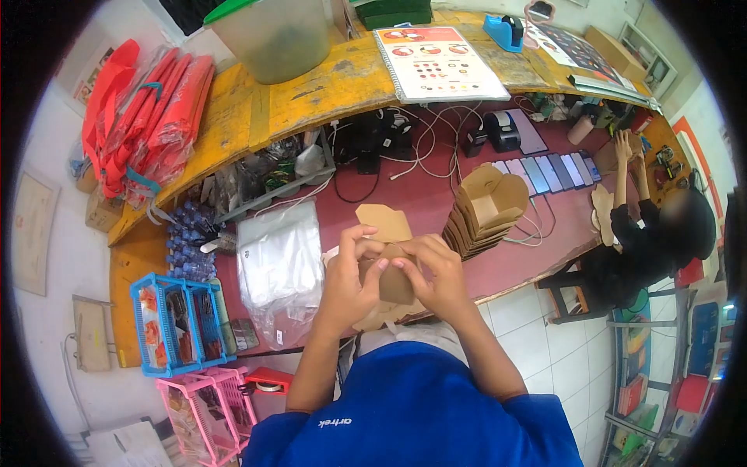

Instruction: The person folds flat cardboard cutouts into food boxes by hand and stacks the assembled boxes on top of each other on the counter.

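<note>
Blue shirt [412, 405] is right up front, just below the stack of brown boxes [484, 210], so I'll use that stack as the marker. Way off to its left: puffy red bags [156, 117] up on the yellow shelf [288, 105]. Coming in closer, still left of it, a flat pile of clear plastic bags [278, 245] on the reddish desk [424, 159]. Then the left hand [354, 280], thumb and fingers pinching a half-folded box [397, 286], just left of the stack. Right hand [436, 276] pinches the box's other side, fingertips near the left's. Right of the stack: a row of phones [554, 173], then someone in black [654, 241] further over.
</note>
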Action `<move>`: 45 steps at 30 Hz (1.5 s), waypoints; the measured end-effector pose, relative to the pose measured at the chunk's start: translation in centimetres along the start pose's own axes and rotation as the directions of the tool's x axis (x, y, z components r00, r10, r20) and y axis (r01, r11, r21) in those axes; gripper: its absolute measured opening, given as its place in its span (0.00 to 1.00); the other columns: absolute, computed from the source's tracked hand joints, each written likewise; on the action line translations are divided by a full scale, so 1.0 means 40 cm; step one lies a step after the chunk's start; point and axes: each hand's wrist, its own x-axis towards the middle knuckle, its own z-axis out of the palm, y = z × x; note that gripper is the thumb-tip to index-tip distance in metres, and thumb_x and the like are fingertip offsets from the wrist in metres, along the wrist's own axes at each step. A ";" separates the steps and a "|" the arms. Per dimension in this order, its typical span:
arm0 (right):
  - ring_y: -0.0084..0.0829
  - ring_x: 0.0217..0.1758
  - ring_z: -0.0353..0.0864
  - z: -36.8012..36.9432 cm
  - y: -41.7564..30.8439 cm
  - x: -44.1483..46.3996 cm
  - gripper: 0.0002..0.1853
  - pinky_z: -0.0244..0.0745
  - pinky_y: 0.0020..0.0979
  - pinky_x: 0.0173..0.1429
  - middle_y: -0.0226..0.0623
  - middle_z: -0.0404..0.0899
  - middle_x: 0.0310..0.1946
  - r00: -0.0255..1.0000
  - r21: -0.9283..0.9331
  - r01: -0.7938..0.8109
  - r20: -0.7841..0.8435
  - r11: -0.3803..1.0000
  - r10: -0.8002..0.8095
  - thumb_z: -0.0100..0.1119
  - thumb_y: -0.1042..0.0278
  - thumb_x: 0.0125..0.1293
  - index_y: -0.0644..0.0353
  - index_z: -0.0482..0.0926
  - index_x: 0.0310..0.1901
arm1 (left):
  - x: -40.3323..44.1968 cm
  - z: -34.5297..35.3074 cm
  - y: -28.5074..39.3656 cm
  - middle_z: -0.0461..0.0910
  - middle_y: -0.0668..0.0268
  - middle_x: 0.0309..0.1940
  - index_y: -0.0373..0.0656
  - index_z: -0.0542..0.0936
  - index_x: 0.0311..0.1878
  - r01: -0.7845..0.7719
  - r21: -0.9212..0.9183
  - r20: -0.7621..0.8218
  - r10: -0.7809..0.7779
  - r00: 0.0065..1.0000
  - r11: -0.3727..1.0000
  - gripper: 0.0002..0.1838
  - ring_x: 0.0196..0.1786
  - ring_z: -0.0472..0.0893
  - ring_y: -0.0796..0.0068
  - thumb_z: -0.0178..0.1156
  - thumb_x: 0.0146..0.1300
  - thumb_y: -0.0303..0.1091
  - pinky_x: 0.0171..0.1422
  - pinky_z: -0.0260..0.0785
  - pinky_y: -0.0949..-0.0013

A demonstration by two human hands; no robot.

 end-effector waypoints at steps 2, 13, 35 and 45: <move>0.41 0.39 0.82 0.001 0.002 -0.003 0.10 0.77 0.37 0.47 0.40 0.88 0.38 0.995 0.106 -0.095 0.016 0.990 0.094 0.76 0.73 0.62 0.65 0.89 0.44 | 0.001 0.005 -0.005 0.86 0.58 0.43 0.38 0.72 0.67 -0.040 -0.024 -0.070 0.038 0.997 0.999 0.25 0.46 0.84 0.70 0.64 0.68 0.18 0.53 0.76 0.70; 0.48 0.40 0.86 -0.011 -0.004 -0.054 0.05 0.81 0.41 0.47 0.45 0.87 0.35 0.980 0.088 -0.183 0.099 0.979 0.174 0.72 0.72 0.65 0.62 0.88 0.40 | -0.015 0.013 -0.021 0.88 0.67 0.35 0.46 0.91 0.40 -0.248 0.421 0.004 0.272 0.962 0.873 0.04 0.46 0.80 0.58 0.71 0.63 0.30 0.56 0.69 0.56; 0.47 0.41 0.89 0.031 -0.031 -0.170 0.05 0.81 0.39 0.45 0.48 0.88 0.37 0.950 0.113 -0.312 0.017 0.943 0.313 0.69 0.75 0.68 0.66 0.87 0.42 | -0.064 0.040 -0.096 0.86 0.61 0.29 0.43 0.87 0.33 -0.217 0.344 0.040 0.217 0.975 0.913 0.01 0.36 0.81 0.56 0.69 0.61 0.26 0.51 0.69 0.59; 0.50 0.40 0.85 0.041 -0.009 -0.197 0.02 0.80 0.40 0.44 0.47 0.84 0.35 0.959 0.045 -0.284 0.037 0.958 0.282 0.66 0.79 0.67 0.65 0.85 0.41 | -0.084 0.040 -0.129 0.88 0.60 0.34 0.41 0.88 0.37 -0.114 0.115 0.124 0.099 0.987 0.987 0.02 0.39 0.84 0.54 0.70 0.62 0.27 0.55 0.72 0.58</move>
